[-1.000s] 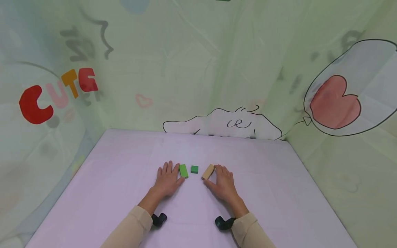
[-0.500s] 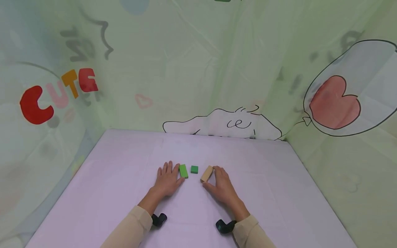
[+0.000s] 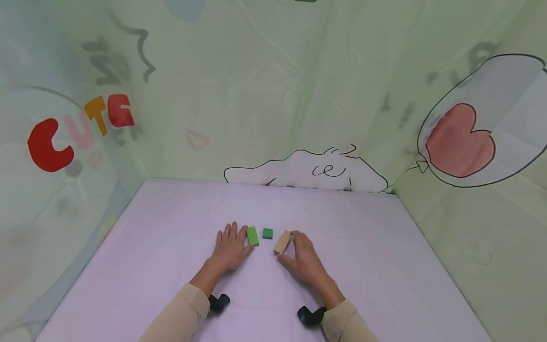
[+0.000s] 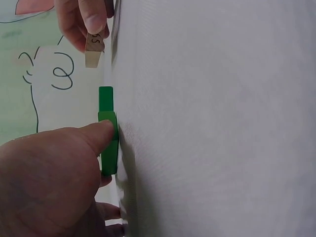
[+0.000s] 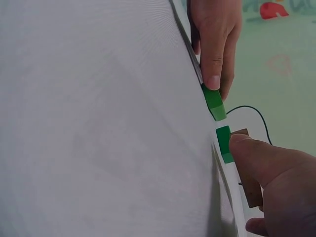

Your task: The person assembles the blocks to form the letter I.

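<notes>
In the head view my left hand (image 3: 231,248) lies beside a light green block (image 3: 252,236), its thumb and index finger pinching the two ends. The left wrist view shows the thumb pressing the near end of that green block (image 4: 109,157). My right hand (image 3: 305,256) grips a plain wooden block (image 3: 282,242) lengthwise between thumb and fingertips. In the left wrist view the wooden block (image 4: 94,52) looks raised a little off the table, with dark marks on its end. Between the hands sits a small dark green block (image 3: 267,233), touched by neither.
A pale lilac cloth covers the table (image 3: 171,204). Printed curtains (image 3: 256,95) enclose it at the back and both sides. Black wrist cameras sit below each hand, the left camera (image 3: 220,303) and the right camera (image 3: 311,316).
My right hand has shifted the wooden block slightly left and toward me, turning it a little. The left hand, light green block and dark green block stay in place.
</notes>
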{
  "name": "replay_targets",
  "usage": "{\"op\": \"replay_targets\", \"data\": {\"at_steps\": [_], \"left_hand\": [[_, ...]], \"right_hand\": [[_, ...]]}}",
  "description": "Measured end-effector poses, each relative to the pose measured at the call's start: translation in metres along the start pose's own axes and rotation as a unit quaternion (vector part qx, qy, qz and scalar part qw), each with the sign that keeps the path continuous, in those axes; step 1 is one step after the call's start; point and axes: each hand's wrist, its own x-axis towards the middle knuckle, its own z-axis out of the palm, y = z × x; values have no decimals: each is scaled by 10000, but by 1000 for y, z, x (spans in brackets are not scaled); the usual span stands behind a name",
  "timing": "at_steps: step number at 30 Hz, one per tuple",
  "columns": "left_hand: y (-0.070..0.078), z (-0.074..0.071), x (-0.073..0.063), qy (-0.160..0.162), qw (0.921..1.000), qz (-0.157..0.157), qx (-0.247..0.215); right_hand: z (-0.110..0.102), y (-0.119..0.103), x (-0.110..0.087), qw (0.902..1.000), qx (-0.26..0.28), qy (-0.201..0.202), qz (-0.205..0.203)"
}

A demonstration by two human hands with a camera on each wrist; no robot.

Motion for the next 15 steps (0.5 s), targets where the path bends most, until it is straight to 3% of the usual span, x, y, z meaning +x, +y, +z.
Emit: {"op": "replay_targets", "data": {"at_steps": [15], "left_hand": [[-1,2,1,21,10000,-2,20]], "right_hand": [[0,-4,-7,9997,-31,-105,-199]]}}
